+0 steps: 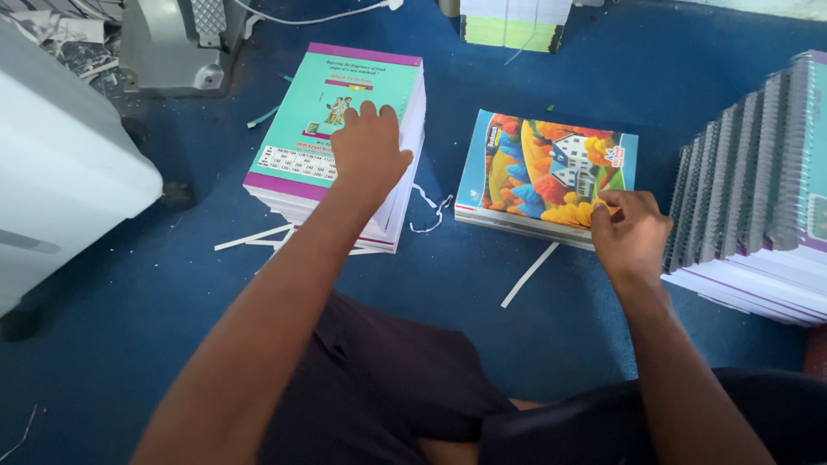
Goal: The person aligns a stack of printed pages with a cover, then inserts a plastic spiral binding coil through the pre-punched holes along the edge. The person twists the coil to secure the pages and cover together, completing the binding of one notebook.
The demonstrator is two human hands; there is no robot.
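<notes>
My left hand (369, 151) lies flat on top of a tall stack of notebooks (301, 129) whose top cover is teal with purple bands; its fingers curl over the stack's right edge. My right hand (629, 232) pinches the near right corner of the top book of a low stack (534, 172), whose cover shows a colourful picture of a house and autumn trees. Both stacks sit on blue carpet in front of my knees.
A fanned row of spiral-bound notebooks (758, 189) lies at the right. A white machine (60, 164) on black wheels stands at the left, a grey metal base (172, 43) behind it. Another paper stack (512, 21) is at the top. White paper strips (527, 274) litter the carpet (448, 284).
</notes>
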